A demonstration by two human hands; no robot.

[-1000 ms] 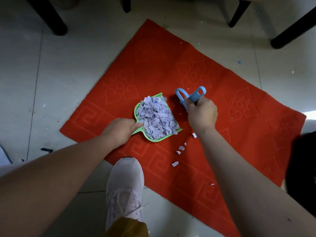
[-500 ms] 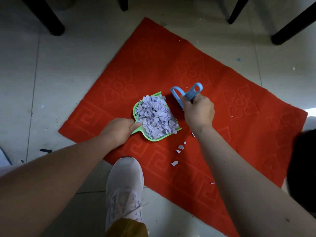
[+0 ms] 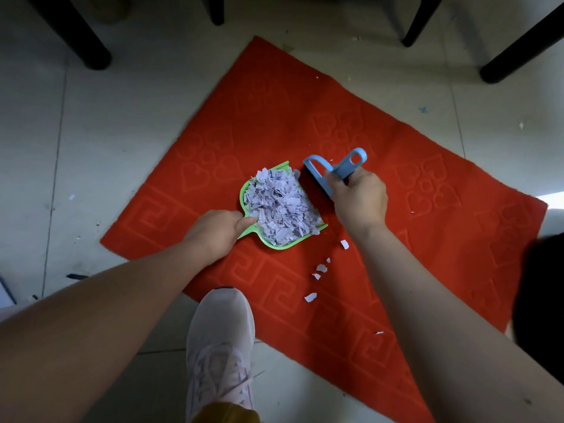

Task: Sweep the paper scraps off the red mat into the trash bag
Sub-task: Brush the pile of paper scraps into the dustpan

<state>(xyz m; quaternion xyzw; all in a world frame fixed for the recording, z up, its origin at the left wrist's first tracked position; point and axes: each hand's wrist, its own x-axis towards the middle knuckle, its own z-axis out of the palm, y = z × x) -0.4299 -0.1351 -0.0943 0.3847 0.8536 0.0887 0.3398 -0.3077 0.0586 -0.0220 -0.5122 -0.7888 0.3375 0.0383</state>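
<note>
My left hand (image 3: pixel 218 232) grips the handle of the green dustpan (image 3: pixel 276 245), which sits on the red mat (image 3: pixel 427 239) heaped with paper scraps (image 3: pixel 279 206). My right hand (image 3: pixel 360 198) is wrapped round the blue brush (image 3: pixel 331 172), its head just beside the pan's open right edge. The leftover scraps (image 3: pixel 319 268) lie on the mat below that edge, toward me, strung out in a line running toward my shoe (image 3: pixel 221 340). My right hand is nearer them, so I judge the brush should drop behind them and pull up toward the pan mouth. No trash bag is in view
</note>
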